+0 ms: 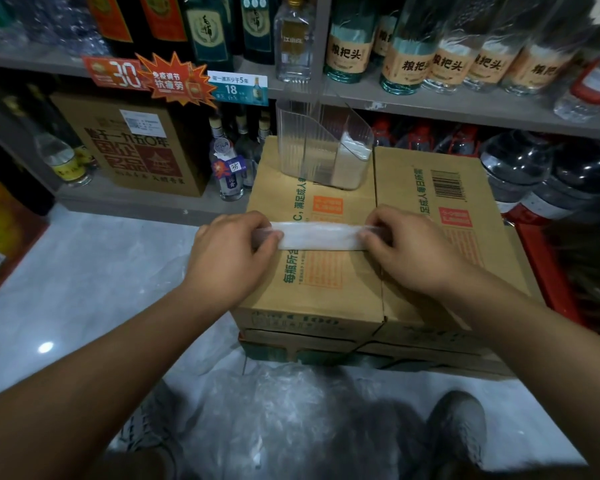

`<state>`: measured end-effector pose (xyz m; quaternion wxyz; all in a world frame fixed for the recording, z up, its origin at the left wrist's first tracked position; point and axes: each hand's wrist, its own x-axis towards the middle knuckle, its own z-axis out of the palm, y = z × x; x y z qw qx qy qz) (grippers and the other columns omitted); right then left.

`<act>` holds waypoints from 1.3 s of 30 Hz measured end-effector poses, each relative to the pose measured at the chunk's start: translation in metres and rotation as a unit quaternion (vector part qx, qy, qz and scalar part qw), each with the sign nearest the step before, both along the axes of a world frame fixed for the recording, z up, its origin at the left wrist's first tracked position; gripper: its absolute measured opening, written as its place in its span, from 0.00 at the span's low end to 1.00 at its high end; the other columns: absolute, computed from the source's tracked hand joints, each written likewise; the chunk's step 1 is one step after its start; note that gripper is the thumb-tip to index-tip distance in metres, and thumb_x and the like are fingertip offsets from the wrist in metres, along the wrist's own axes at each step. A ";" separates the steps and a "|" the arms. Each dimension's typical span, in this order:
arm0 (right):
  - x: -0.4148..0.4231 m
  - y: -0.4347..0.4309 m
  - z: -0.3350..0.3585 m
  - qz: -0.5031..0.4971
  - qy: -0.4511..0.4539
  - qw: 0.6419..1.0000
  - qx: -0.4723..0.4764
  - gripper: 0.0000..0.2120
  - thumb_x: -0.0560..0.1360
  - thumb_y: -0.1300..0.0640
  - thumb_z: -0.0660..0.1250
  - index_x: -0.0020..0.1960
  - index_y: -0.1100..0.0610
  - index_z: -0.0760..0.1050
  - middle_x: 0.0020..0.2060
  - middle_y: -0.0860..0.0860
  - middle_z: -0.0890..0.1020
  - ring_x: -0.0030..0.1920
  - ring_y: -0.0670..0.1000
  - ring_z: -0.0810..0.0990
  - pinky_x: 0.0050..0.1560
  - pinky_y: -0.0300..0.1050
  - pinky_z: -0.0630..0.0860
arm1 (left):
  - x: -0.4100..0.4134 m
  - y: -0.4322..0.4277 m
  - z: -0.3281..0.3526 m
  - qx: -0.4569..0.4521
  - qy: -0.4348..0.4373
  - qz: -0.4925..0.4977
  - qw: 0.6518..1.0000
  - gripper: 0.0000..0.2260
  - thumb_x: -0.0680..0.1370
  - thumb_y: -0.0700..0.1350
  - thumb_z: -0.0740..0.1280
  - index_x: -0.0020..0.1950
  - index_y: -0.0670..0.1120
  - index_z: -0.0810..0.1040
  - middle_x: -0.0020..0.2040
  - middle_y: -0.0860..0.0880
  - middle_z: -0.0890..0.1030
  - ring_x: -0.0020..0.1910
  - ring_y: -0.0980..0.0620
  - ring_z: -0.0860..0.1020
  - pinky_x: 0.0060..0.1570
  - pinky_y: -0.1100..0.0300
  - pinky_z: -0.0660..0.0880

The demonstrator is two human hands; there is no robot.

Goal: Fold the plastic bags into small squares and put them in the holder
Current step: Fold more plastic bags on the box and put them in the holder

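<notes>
Pinching a plastic bag (321, 237) folded into a long narrow strip, you hold it flat across the top of the cardboard box (312, 289), one end in each hand. Your left hand (229, 251) has its fingers (250, 220) curled and clamped on the strip's 9 o'clock end. Your right hand (409, 247) grips the 3 o'clock end the same way. At 12 o'clock from the strip, farther back on the same box, the clear ribbed holder (312, 147) stands upright, with white folded bags (355, 152) in its 3 o'clock compartment. At 6 o'clock, down on the floor (84, 289) beside your right shoe (458, 427), lies a heap of loose clear bags (274, 410)
</notes>
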<state>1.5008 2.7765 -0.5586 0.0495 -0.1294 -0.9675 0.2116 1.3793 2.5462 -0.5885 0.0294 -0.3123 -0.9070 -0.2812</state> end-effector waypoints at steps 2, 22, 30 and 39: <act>-0.007 0.003 -0.005 -0.049 0.002 0.998 -0.026 0.07 0.81 0.47 0.63 0.48 0.48 0.76 0.40 0.44 0.80 0.45 0.49 0.78 0.52 0.50 0.73 | -0.002 0.002 0.002 0.001 -0.006 0.027 1.000 0.08 0.80 0.54 0.66 0.49 0.51 0.80 0.41 0.52 0.81 0.46 0.46 0.79 0.50 0.48 0.74; -0.020 -0.005 -0.003 -0.087 -0.044 0.988 0.118 0.06 0.81 0.51 0.62 0.48 0.51 0.76 0.41 0.50 0.81 0.45 0.57 0.79 0.49 0.48 0.68 | -0.001 0.019 -0.015 -0.242 -0.008 -0.173 0.955 0.33 0.82 0.64 0.40 0.83 0.48 0.39 0.83 0.50 0.38 0.80 0.55 0.34 0.79 0.50 0.35; -0.008 -0.046 -0.005 0.110 -0.076 0.983 0.128 0.31 0.83 0.42 0.47 0.82 0.53 0.51 0.82 0.52 0.48 0.81 0.53 0.42 0.80 0.51 0.41 | 0.004 0.022 -0.013 -0.273 0.005 -0.169 0.947 0.40 0.74 0.66 0.30 0.82 0.48 0.37 0.82 0.50 0.35 0.80 0.54 0.32 0.79 0.47 0.36; 0.005 -0.030 -0.027 0.109 -0.182 0.967 0.141 0.40 0.77 0.33 0.33 0.81 0.55 0.34 0.80 0.50 0.34 0.78 0.48 0.29 0.79 0.51 0.34 | 0.002 0.020 -0.016 -0.271 0.004 -0.162 0.949 0.39 0.76 0.67 0.32 0.82 0.48 0.36 0.82 0.50 0.35 0.80 0.55 0.33 0.79 0.47 0.36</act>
